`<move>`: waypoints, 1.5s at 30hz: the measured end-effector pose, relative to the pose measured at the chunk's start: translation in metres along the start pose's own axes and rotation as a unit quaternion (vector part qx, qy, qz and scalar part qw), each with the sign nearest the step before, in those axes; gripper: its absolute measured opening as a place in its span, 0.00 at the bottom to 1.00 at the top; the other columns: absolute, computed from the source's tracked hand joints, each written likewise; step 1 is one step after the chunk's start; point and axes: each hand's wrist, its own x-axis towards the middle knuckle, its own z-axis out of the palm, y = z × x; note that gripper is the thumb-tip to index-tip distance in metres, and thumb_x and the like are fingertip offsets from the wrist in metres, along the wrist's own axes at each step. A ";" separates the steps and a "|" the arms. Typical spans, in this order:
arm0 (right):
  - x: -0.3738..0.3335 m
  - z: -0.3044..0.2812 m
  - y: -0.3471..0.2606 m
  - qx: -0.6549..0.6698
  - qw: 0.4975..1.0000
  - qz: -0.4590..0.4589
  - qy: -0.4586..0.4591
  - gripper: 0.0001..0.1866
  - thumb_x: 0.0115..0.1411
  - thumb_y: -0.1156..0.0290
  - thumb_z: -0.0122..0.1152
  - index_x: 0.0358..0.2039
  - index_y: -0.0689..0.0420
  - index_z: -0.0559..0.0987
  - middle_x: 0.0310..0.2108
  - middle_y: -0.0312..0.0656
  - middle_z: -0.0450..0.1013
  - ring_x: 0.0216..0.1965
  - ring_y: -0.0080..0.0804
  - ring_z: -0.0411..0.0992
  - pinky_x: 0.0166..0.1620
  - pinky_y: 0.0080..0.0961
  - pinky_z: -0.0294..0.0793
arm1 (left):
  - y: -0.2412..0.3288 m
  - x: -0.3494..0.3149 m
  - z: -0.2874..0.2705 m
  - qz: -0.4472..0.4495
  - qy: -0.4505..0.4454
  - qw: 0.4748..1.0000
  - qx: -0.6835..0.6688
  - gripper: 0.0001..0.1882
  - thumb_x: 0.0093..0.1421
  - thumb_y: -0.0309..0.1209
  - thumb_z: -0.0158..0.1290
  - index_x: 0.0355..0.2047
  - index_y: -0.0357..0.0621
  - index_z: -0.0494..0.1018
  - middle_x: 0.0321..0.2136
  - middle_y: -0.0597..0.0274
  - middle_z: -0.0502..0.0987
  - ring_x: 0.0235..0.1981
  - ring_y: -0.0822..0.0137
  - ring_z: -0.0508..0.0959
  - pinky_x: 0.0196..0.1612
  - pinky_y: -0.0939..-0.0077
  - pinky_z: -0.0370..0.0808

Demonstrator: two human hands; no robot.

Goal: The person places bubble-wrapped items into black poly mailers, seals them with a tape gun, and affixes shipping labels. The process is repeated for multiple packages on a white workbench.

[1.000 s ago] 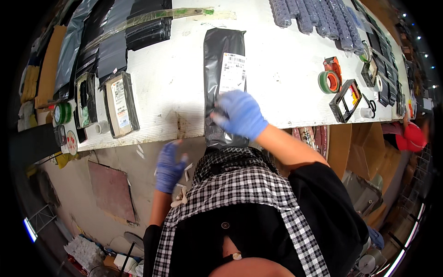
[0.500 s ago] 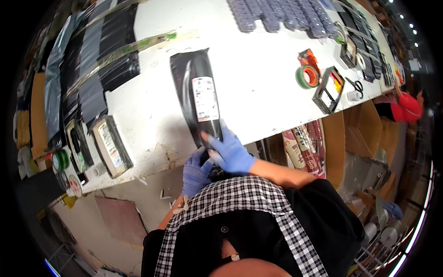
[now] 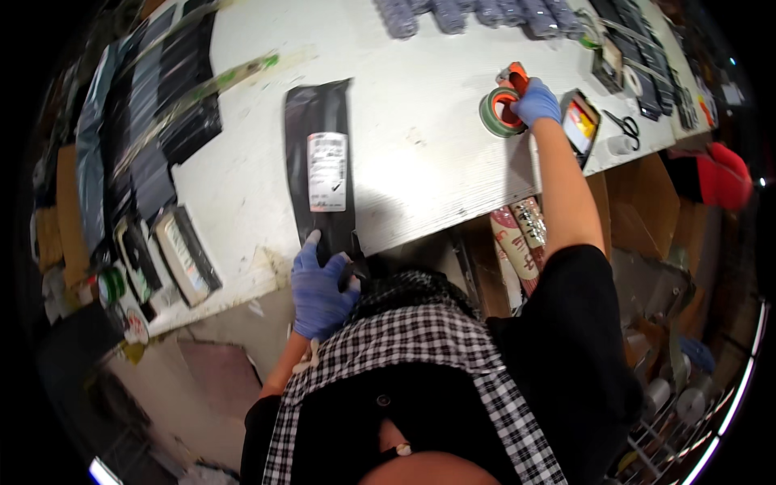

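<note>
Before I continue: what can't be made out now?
Head view: near end of the black plastic parcel, partly under the blue-gloved left hand.
Head view: part of the orange-and-green tape dispenser, behind the blue-gloved right hand.
Head view: far ends of the grey bubble-wrapped rolls, cut off by upper edge.

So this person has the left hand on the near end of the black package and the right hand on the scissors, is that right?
Not quite: the right hand is on the orange tape dispenser, not the scissors, as the head view shows. The left hand is indeed on the black package's near end.
</note>
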 end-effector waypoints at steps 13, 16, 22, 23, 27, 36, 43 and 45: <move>-0.244 0.085 -0.023 0.496 0.848 -0.124 -0.140 0.44 0.41 0.79 0.72 0.59 0.56 0.60 0.53 0.49 0.67 0.54 0.40 0.68 0.56 0.30 0.75 | 0.023 -0.013 -0.011 -0.067 -0.051 0.877 -0.474 0.24 0.66 0.50 0.49 0.47 0.40 0.73 0.37 0.66 0.75 0.40 0.76 0.73 0.43 0.80 0.71; -0.279 0.114 -0.015 0.511 0.805 -0.271 -0.132 0.35 0.44 0.79 0.71 0.53 0.53 0.65 0.46 0.45 0.67 0.49 0.34 0.69 0.52 0.30 0.74 | 0.024 -0.004 0.014 -0.116 -0.089 0.762 -0.631 0.32 0.67 0.57 0.44 0.50 0.37 0.72 0.39 0.62 0.77 0.40 0.74 0.74 0.45 0.80 0.71; -0.319 0.134 -0.030 0.440 0.802 -0.401 0.056 0.29 0.48 0.77 0.71 0.51 0.54 0.70 0.40 0.49 0.68 0.41 0.44 0.72 0.44 0.33 0.75 | 0.021 -0.016 0.016 -0.193 -0.095 0.782 -0.584 0.25 0.67 0.49 0.48 0.44 0.37 0.76 0.35 0.62 0.79 0.36 0.74 0.76 0.44 0.77 0.74; -0.322 0.132 -0.032 0.399 0.810 -0.426 0.058 0.28 0.49 0.74 0.71 0.51 0.55 0.71 0.40 0.49 0.69 0.42 0.45 0.72 0.45 0.34 0.75 | 0.016 -0.020 0.025 -0.199 -0.085 0.787 -0.578 0.21 0.67 0.45 0.51 0.43 0.37 0.76 0.34 0.63 0.79 0.34 0.75 0.76 0.42 0.78 0.75; -0.333 0.140 -0.033 0.347 0.817 -0.455 -0.074 0.27 0.51 0.66 0.71 0.51 0.56 0.73 0.41 0.51 0.72 0.43 0.49 0.73 0.46 0.36 0.75 | 0.009 -0.040 0.021 -0.220 -0.002 0.827 -0.518 0.09 0.64 0.32 0.56 0.36 0.38 0.77 0.30 0.66 0.78 0.30 0.78 0.75 0.37 0.83 0.74; -0.335 0.161 -0.020 0.216 0.855 -0.471 -0.029 0.34 0.45 0.64 0.72 0.55 0.54 0.71 0.38 0.49 0.75 0.37 0.46 0.74 0.44 0.39 0.75 | -0.097 -0.041 -0.014 -0.257 0.209 0.898 -0.289 0.05 0.59 0.30 0.56 0.28 0.43 0.77 0.21 0.68 0.74 0.25 0.73 0.71 0.32 0.76 0.70; -0.330 0.178 -0.049 0.209 0.874 -0.422 -0.120 0.30 0.47 0.69 0.68 0.53 0.57 0.72 0.40 0.50 0.76 0.42 0.50 0.74 0.47 0.40 0.75 | -0.094 -0.024 0.004 -0.169 0.300 0.922 0.176 0.41 0.46 0.39 0.67 0.58 0.41 0.63 0.49 0.43 0.69 0.48 0.47 0.70 0.51 0.54 0.70; -0.330 0.178 -0.053 0.221 0.874 -0.411 -0.135 0.29 0.48 0.69 0.67 0.52 0.57 0.72 0.40 0.51 0.76 0.43 0.51 0.74 0.47 0.40 0.75 | -0.078 -0.036 -0.003 -0.101 0.208 0.973 0.027 0.41 0.46 0.38 0.67 0.58 0.39 0.62 0.48 0.43 0.69 0.47 0.47 0.71 0.51 0.54 0.70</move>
